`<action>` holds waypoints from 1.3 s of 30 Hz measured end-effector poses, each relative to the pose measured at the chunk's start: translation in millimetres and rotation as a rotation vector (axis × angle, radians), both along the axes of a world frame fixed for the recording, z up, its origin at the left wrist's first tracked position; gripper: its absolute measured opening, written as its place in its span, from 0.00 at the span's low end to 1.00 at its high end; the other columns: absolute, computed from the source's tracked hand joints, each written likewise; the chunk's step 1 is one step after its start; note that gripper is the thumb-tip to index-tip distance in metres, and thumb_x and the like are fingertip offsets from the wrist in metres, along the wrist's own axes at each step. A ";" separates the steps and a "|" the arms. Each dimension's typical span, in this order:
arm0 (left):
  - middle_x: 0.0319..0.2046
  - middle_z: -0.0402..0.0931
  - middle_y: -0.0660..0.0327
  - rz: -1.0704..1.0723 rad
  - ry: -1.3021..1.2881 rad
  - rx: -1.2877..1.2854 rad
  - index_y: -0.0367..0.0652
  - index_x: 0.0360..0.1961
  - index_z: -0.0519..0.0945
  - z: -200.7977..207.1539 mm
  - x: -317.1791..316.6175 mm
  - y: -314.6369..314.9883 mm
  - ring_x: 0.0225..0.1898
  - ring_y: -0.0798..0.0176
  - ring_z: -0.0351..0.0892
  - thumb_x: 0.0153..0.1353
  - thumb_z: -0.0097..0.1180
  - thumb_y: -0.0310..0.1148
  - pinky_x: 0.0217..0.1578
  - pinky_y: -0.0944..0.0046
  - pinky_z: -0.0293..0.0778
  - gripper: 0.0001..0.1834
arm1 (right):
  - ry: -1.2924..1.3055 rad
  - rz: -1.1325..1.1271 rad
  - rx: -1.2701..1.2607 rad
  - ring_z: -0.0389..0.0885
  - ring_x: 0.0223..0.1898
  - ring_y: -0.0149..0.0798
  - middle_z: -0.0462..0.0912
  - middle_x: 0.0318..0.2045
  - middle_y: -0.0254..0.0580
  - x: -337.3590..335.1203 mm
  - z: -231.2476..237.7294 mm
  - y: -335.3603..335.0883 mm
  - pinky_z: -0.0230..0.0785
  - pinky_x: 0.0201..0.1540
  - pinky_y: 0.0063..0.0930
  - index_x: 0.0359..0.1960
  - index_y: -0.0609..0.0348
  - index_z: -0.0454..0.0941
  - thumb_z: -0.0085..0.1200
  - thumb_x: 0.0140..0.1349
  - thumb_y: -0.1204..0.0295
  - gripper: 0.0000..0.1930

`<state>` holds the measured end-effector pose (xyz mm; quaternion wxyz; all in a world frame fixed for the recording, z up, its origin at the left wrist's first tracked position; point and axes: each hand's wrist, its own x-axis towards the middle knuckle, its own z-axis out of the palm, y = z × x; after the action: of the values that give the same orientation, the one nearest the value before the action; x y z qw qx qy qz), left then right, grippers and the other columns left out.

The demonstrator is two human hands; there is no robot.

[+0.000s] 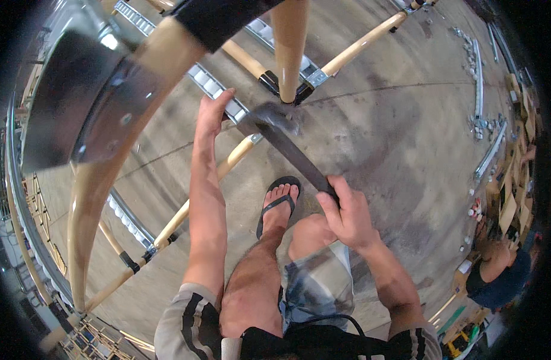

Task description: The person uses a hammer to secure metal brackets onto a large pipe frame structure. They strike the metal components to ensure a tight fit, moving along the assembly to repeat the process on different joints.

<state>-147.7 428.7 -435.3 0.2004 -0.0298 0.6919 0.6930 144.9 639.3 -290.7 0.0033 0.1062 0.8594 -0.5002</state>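
Note:
My right hand [351,215] is closed round the dark handle of a hammer [294,157]. The hammer's head is smeared by motion and lies at the near end of a metal roller track [207,83] with white rollers. My left hand [213,113] grips that track just behind its end, thumb on top and the other fingers mostly hidden beneath. Just below the hammer head, a metal bracket [255,138] caps the end of a cream-coloured pipe [233,158]. I cannot tell whether the hammer touches the track.
Cream pipes with black joints [128,261] form a frame around my left arm; a thick pipe [107,162] crosses close by. Another roller track [131,219] sits lower left. Metal parts [480,129] and cardboard [509,204] lie right, near another person [497,273].

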 end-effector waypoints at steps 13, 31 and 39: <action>0.31 0.78 0.60 -0.004 -0.003 -0.065 0.37 0.42 0.76 8.4 3.8 -0.8 0.27 0.66 0.79 0.56 0.64 0.40 0.27 0.64 0.76 0.20 | -0.082 0.013 0.117 0.81 0.27 0.61 0.79 0.22 0.57 -20.6 -21.1 -16.8 0.70 0.28 0.51 0.41 0.57 0.70 0.48 0.70 0.60 0.13; 0.30 0.79 0.60 -0.032 -0.068 -0.088 0.38 0.38 0.80 12.7 0.6 -2.1 0.30 0.65 0.80 0.57 0.65 0.39 0.30 0.61 0.79 0.15 | -0.087 0.049 0.310 0.82 0.26 0.58 0.81 0.25 0.53 -21.1 -26.8 -0.8 0.72 0.26 0.50 0.42 0.57 0.70 0.52 0.68 0.61 0.13; 0.29 0.79 0.58 0.005 0.009 -0.099 0.35 0.40 0.79 10.0 -2.0 1.0 0.31 0.63 0.81 0.56 0.64 0.38 0.33 0.61 0.79 0.18 | 0.053 0.069 0.366 0.81 0.25 0.58 0.82 0.26 0.52 -26.9 -20.5 -8.6 0.72 0.26 0.51 0.39 0.57 0.69 0.50 0.69 0.58 0.14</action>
<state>-149.7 429.7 -425.3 0.1940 -0.0384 0.7260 0.6587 118.1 630.7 -311.1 -0.0218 0.0622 0.9390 -0.3376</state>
